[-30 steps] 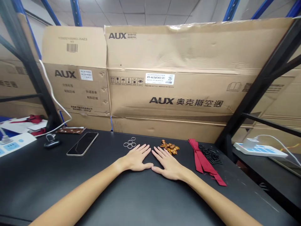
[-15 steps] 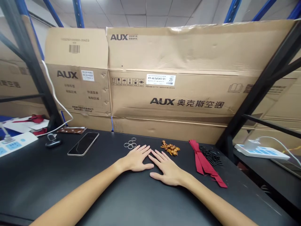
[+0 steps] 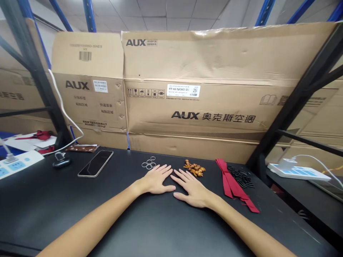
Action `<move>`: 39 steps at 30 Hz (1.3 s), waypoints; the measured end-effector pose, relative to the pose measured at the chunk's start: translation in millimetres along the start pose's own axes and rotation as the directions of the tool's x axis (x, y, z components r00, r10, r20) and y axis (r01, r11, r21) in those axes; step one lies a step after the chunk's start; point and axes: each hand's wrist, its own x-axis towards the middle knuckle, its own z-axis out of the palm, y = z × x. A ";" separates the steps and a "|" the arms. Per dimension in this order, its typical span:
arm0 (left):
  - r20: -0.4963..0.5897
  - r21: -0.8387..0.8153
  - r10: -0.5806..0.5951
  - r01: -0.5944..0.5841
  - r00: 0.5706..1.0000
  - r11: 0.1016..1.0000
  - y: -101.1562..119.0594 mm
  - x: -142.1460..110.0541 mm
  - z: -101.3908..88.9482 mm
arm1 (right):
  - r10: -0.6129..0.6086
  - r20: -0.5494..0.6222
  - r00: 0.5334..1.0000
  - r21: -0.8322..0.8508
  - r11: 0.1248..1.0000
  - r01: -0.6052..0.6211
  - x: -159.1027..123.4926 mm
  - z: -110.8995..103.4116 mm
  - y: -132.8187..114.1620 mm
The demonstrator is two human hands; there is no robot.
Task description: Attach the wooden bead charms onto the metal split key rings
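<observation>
The right hand (image 3: pixel 193 190) has shifted slightly, lying spread and empty like the left hand (image 3: pixel 154 180); rings (image 3: pixel 149 164) and beads (image 3: pixel 197 168) sit unheld near the far edge of the tabletop (image 3: pixel 134 225).

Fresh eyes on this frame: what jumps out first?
The bare left hand and right hand, palms down mid-table with fingers spread and nothing in either grip. Next, the big AUX-printed cardboard walling off the back of the black tabletop. Then the crossed red fabric strips, to the right of the brown beads.
</observation>
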 end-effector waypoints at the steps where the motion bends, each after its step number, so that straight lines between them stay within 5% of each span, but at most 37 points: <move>1: -0.002 0.003 0.000 0.000 1.000 1.000 0.2 -0.2 0.0 | 0.002 0.002 1.000 0.000 1.000 -0.002 -0.1 -0.4 -0.4; 39: -0.064 0.003 0.027 -0.026 0.998 1.000 6.0 -3.5 -2.5 | -0.029 -0.043 0.999 -0.002 1.000 0.029 -0.3 3.9 3.6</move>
